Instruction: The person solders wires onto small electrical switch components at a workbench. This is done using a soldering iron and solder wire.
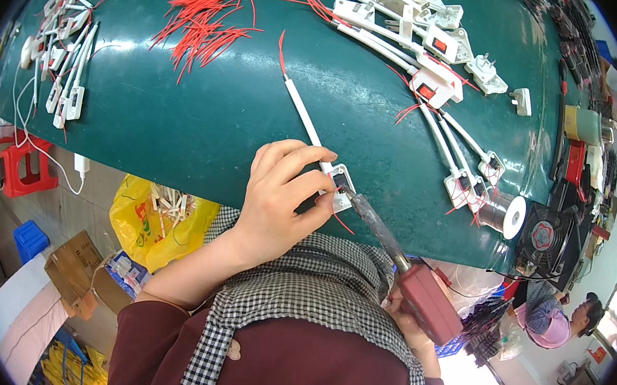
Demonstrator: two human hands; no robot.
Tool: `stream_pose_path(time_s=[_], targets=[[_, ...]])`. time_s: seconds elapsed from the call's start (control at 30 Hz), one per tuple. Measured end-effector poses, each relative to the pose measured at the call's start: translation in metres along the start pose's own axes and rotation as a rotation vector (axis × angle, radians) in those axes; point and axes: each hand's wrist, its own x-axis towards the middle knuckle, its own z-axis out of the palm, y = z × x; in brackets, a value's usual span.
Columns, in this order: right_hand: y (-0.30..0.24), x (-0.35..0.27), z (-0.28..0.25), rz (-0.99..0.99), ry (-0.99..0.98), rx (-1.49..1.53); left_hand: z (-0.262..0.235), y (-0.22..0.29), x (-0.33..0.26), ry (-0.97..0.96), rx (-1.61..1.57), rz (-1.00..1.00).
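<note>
At the table's near edge, my left hand [279,197] is closed around a small white plastic housing [342,200], pinching it near its cable end. A white cable [303,110] runs from it away across the table, with a red wire at its far tip. Another thin red wire sticks out near the housing. My right hand [414,332], partly hidden behind the handle, grips a soldering iron [427,302] with a dark red handle and a metal barrel. The iron's tip meets the dark inside of the housing, close to my left fingertips.
Loose red wires [205,18] lie in a heap at the back. White plug-and-cable assemblies [436,79] with red switches cover the right, others [60,53] the left. A solder spool [503,213] lies beside a black fan [545,235]. A person [551,316] is farther right.
</note>
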Motion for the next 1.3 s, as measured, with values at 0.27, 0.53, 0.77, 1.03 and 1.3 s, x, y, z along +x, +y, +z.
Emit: stream_pose_path(time_s=[0.27,0.53,0.77,1.03,1.3], targets=[[0.003,-0.015,0.001,0.062,0.067,-0.188,0.003,-0.001,0.0,0.023,0.003,0.018],[0.003,-0.026,0.002,0.109,0.178,0.08,0.0,-0.001,-0.001,0.006,0.007,0.003],[-0.022,-0.005,0.011,0.273,0.194,0.279,0.004,0.0,-0.001,0.006,-0.018,0.013],[-0.014,-0.008,0.01,0.283,0.277,0.332,0.004,0.006,-0.001,0.046,0.052,-0.045],[-0.016,-0.009,0.013,0.308,0.325,0.475,0.006,0.005,0.0,0.046,0.032,-0.043]])
